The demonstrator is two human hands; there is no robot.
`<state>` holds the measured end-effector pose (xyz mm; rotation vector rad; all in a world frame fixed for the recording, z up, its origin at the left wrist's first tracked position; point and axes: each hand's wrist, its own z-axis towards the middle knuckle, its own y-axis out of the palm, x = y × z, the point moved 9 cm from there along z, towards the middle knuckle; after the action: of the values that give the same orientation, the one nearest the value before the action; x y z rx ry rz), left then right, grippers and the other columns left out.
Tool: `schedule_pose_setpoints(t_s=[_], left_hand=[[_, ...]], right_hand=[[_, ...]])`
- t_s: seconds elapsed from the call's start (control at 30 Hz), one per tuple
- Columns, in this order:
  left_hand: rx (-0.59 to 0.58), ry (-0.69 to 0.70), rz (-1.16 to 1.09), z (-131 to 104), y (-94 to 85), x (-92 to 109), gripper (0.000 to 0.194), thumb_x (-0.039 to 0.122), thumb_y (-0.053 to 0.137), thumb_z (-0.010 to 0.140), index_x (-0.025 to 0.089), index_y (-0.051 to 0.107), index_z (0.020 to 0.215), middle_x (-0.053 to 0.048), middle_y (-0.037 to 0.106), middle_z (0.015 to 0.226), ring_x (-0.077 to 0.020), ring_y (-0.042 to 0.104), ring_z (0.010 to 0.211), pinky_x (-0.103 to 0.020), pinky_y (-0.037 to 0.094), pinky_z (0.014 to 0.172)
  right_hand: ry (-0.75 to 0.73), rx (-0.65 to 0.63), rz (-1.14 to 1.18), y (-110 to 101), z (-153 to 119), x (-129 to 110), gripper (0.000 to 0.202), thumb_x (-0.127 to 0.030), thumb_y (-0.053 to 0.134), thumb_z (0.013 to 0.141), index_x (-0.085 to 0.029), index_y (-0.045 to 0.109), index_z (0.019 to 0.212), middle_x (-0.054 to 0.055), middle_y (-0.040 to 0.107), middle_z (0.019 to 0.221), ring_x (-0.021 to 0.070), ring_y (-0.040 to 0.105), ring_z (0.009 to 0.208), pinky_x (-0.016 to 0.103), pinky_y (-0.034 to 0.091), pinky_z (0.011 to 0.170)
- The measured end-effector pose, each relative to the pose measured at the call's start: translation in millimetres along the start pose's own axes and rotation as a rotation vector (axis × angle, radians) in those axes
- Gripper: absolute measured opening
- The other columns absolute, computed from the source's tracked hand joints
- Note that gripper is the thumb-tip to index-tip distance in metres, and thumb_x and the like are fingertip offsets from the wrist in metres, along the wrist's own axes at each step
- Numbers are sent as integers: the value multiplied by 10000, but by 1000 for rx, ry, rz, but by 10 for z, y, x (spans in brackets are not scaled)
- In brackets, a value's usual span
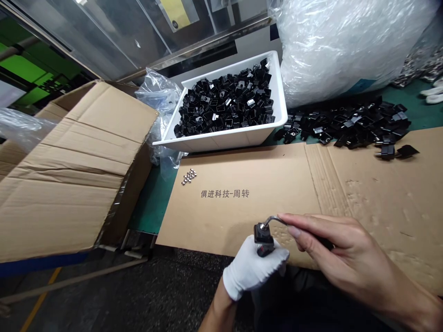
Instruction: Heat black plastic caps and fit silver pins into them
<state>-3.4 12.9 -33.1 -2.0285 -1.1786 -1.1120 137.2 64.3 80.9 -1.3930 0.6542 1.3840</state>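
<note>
My left hand (254, 267), in a white glove, is closed around a small black plastic housing (263, 234) just above the near edge of the cardboard. Bare, my right hand (332, 249) pinches a thin bent metal rod (276, 217), shaped like a hex key, between thumb and fingers. The rod curves down to the housing's top, where a shiny metal piece (263, 226) shows at its end. Whether that piece is separate from the rod, I cannot tell. Several small silver metal pieces (188, 176) lie grouped on the cardboard's far left.
A white bin (221, 140) full of black housings stands behind the cardboard sheet (214, 216). More loose black housings (353, 122) are heaped at the right, below a large clear plastic bag (339, 50). An open cardboard box (69, 170) stands at the left.
</note>
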Motion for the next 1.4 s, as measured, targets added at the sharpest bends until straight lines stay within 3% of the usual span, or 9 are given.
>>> schedule_pose_setpoints(t_s=[0.3,0.57,0.8,1.2,1.4], left_hand=[[-6,0,-21,7,14,-71,313,320,546,970,152,644,724,-60,675,737,-177,614,702,-304,477,681],[-21,-13,3,9,19,-36,320,305,532,973,152,634,711,-50,655,716,-162,587,676,-297,446,653],[-10,-28,30,17,10,-7,314,300,542,956,155,642,696,-43,672,712,-166,602,680,-295,450,660],[5,-53,47,17,-12,-27,356,361,569,956,148,657,684,-41,666,687,-160,587,660,-294,455,662],[3,-48,49,25,-2,-17,315,317,568,941,151,648,685,-39,669,693,-156,591,664,-284,457,655]], right_hand=[[-56,-42,-33,2,41,-92,351,-132,629,1012,-251,727,1328,36,815,1182,169,784,989,253,651,865],[-91,-77,-57,-8,98,-144,377,-122,617,1016,-275,714,1347,0,819,1193,143,785,992,216,638,859],[-81,-104,-105,-28,149,-161,365,-153,598,1029,-272,719,1352,18,801,1252,189,793,1029,262,662,873],[-69,-141,-135,-37,184,-155,337,-189,600,1031,-286,746,1318,4,831,1150,191,801,990,257,660,852],[-54,-131,-120,-35,165,-150,348,-182,596,1028,-278,740,1330,11,831,1152,193,803,987,259,667,844]])
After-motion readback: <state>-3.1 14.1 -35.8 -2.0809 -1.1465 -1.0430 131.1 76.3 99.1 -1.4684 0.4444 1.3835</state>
